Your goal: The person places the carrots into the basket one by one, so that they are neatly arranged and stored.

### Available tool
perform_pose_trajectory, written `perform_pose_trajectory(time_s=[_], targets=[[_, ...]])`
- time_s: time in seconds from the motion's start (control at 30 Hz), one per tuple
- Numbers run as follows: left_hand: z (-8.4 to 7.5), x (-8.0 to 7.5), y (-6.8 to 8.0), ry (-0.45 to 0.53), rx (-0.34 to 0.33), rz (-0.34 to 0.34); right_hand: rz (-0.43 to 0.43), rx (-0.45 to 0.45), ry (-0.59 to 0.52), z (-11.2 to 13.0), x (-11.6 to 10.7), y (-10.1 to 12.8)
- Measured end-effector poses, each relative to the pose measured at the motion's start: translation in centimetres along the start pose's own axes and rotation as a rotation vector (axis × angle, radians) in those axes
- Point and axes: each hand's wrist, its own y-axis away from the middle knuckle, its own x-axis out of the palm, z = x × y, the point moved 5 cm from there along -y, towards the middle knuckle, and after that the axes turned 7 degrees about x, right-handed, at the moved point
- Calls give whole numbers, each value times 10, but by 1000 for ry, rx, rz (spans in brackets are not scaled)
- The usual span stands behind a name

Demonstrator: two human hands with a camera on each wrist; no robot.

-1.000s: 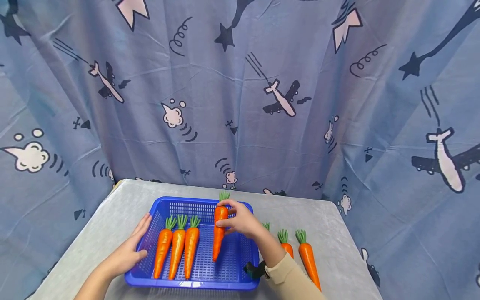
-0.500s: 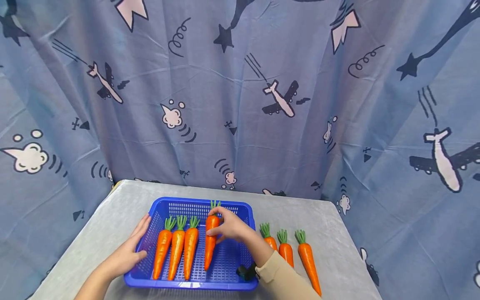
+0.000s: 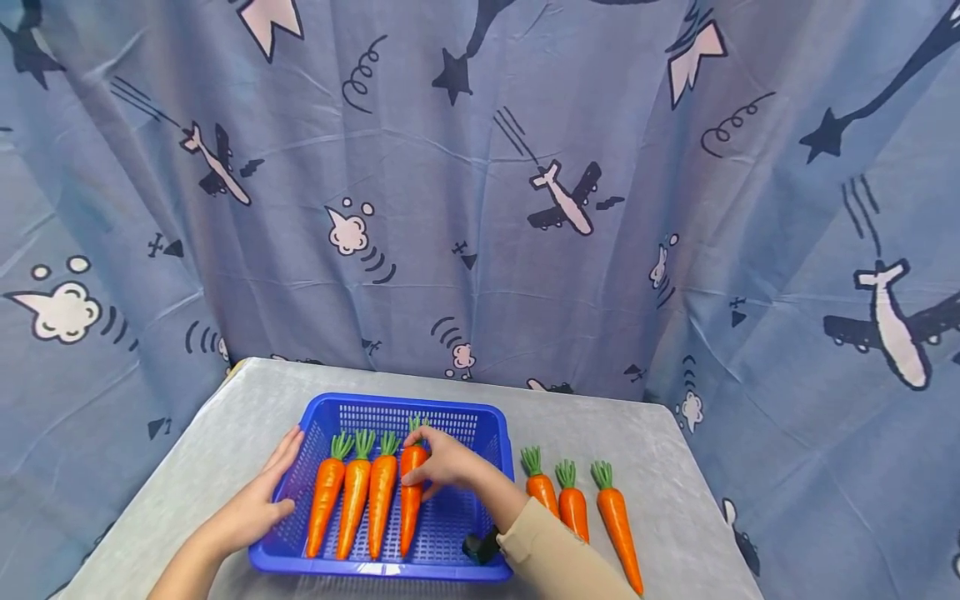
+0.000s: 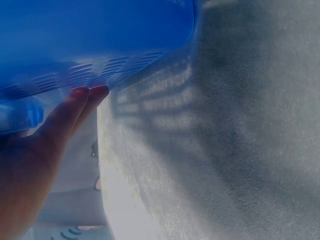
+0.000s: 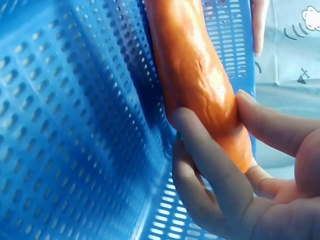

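Observation:
In the head view a blue plastic basket [image 3: 450, 568] with slotted walls holds three orange carrots [image 3: 354, 508] with green tops, side by side in its left half. My right hand [image 3: 444, 460] grips a fourth carrot [image 3: 409, 508] near its top, just right of that row and low inside the basket. In the right wrist view, thumb and fingers pinch this carrot [image 5: 200, 75] from both sides. My left hand [image 3: 255, 504] rests along the basket's left wall with fingers straight; the left wrist view shows its fingertips [image 4: 100, 93] at the slotted side.
Three more carrots [image 3: 617, 525] lie on the pale cloth-covered table [image 3: 660, 467] right of the basket, the nearest partly hidden by my right sleeve [image 3: 555, 550]. A blue patterned curtain [image 3: 480, 250] hangs behind and around the table.
My right hand has moved left and lower into the basket with the carrot, bringing it beside the row of three. The left hand has stayed at the basket's side.

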Motion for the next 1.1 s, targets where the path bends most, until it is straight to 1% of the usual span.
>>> perform_pose_trajectory(time_s=[0.07,0.2,0.47,0.57,0.73,0.83,1.0,1.1], targets=[[0,0,0,-4,-14,5,8,11,5,-1,3,-2],[-1,0,0,-14,-14,-1,22,26,12,1,9,-2],[-1,0,-1,-29,-19,3,12,46,70,-2,14,-3],[-1,1,-1,-21,-5,-3,31,64,82,-4,16,-4],[-2,4,1,-22,39,-22,50,87,114,-7,18,-3],[-2,3,2,-38,48,-28,39,86,142,-6,18,-2],[-1,1,2,-30,5,-15,-9,79,208,-5,16,-4],[-2,1,0,-32,12,-14,-27,79,241,-3,14,-4]])
